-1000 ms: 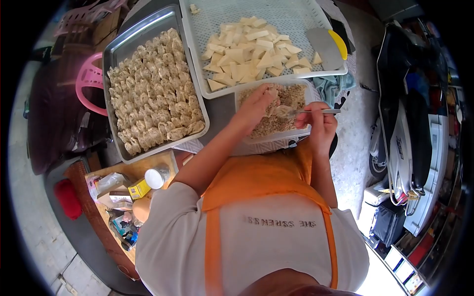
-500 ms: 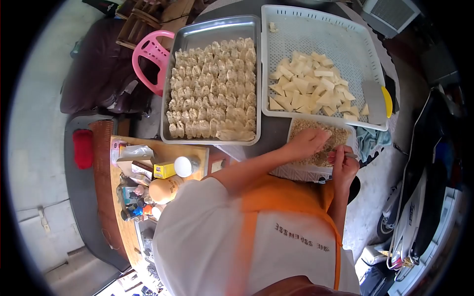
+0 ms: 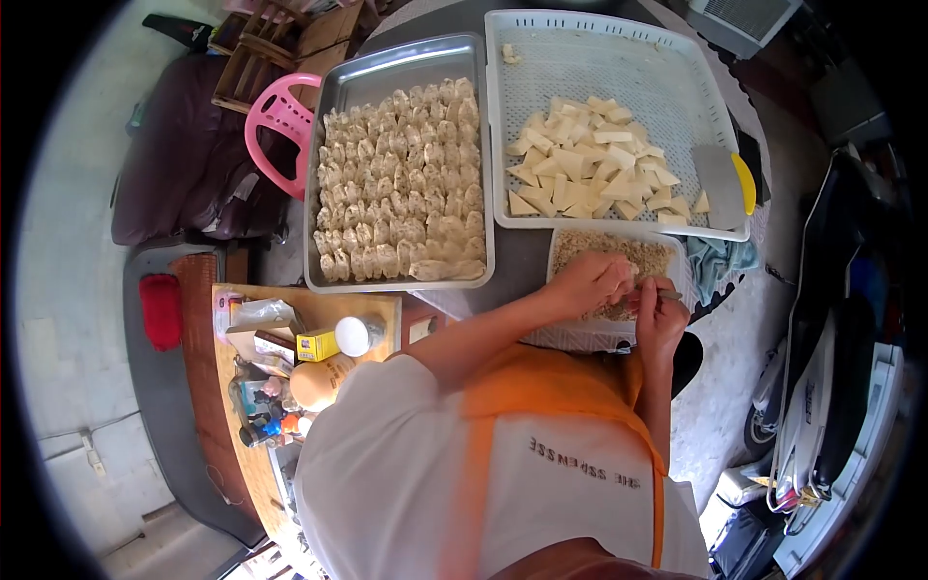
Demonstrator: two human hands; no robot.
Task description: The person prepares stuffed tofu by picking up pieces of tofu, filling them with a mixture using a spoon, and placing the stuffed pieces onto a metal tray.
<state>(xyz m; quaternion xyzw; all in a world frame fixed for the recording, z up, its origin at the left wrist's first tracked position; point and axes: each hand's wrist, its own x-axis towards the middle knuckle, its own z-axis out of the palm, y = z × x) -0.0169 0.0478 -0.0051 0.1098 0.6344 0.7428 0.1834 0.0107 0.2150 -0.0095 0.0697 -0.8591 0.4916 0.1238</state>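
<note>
My left hand (image 3: 592, 284) is closed, with a small pale piece like tofu (image 3: 633, 275) at its fingertips. Close beside it, my right hand (image 3: 661, 315) grips a thin metal utensil (image 3: 675, 295), whose working end is hidden. Both hands are over a white tub (image 3: 680, 259) of crumbly brown filling (image 3: 604, 242). Beyond the tub, cut pale triangles that look like tofu (image 3: 580, 164) lie heaped in a white perforated tray (image 3: 667, 87). To the left, rows of filled pale pieces (image 3: 401, 184) stand in a metal tray (image 3: 387, 68).
A grey scraper with a yellow handle (image 3: 743, 184) rests at the perforated tray's right side. Below it lies a blue-green cloth (image 3: 717, 261). A pink chair (image 3: 280, 121) stands past the metal tray. Jars and boxes crowd a wooden table (image 3: 372, 304) at left.
My left hand has risen from the filling and turned, its fingers now curled near my right hand. The utensil is angled differently. The whole view has shifted slightly.
</note>
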